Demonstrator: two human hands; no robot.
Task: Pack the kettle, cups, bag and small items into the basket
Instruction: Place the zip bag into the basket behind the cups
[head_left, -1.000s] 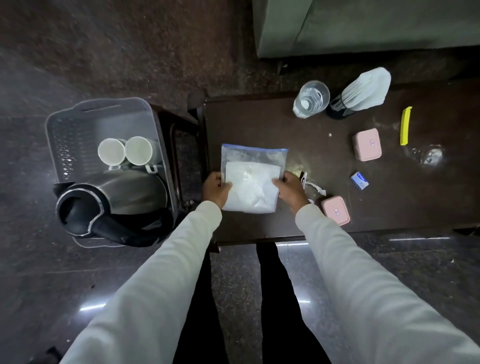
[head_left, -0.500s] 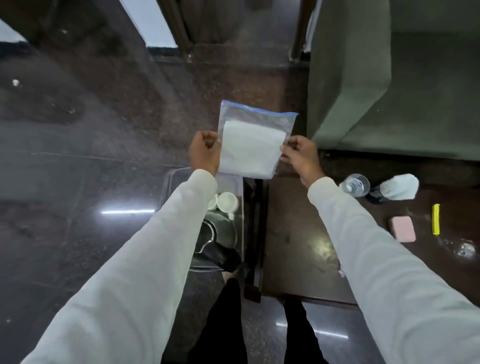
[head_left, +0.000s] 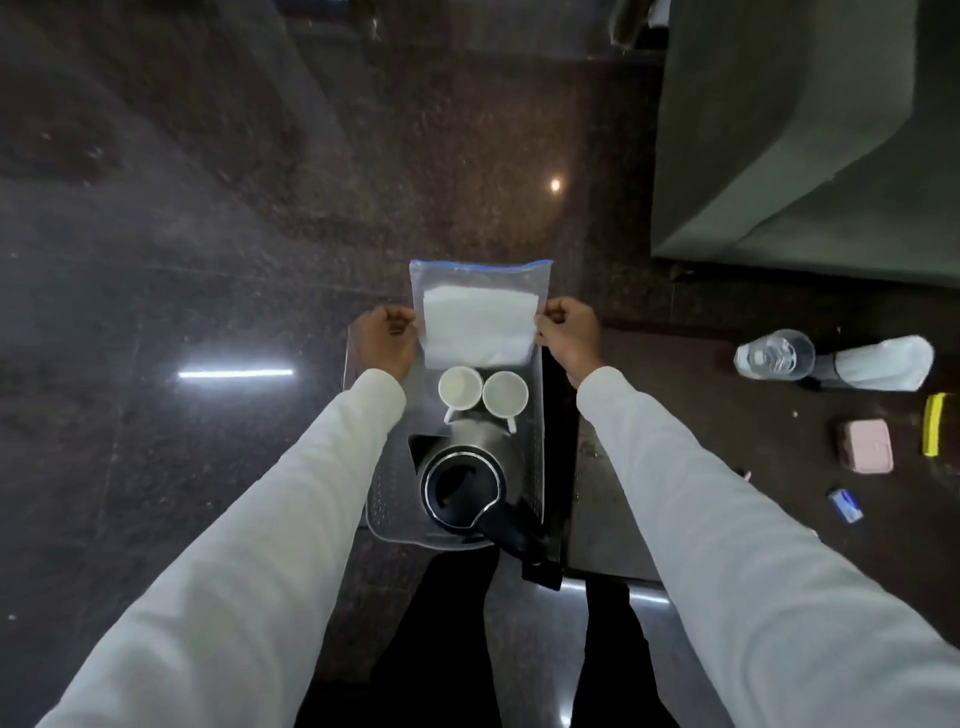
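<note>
Bag with a white folded sheet inside hangs over the far end of the basket, at 12 o'clock from the two cups, as I watch from my remote seat. My left hand pinches its left edge and my right hand pinches its right edge, fingers curled tight on the plastic; I cannot tell how much of each edge they have.

The kettle already sits in the basket at 6 o'clock from the cups, its handle jutting past the near rim. The cups stand open side up, just beside each other.

As I judge it, the free room behind the cups is narrow, so a bag let go flat could land across the cups and slide off, or tip one against the kettle. The thin plastic may also slip from either pinch and fall to the floor beyond the basket.

On the table at 3 o'clock wait a pink box, a yellow clip and a small blue packet, not yet packed.
</note>
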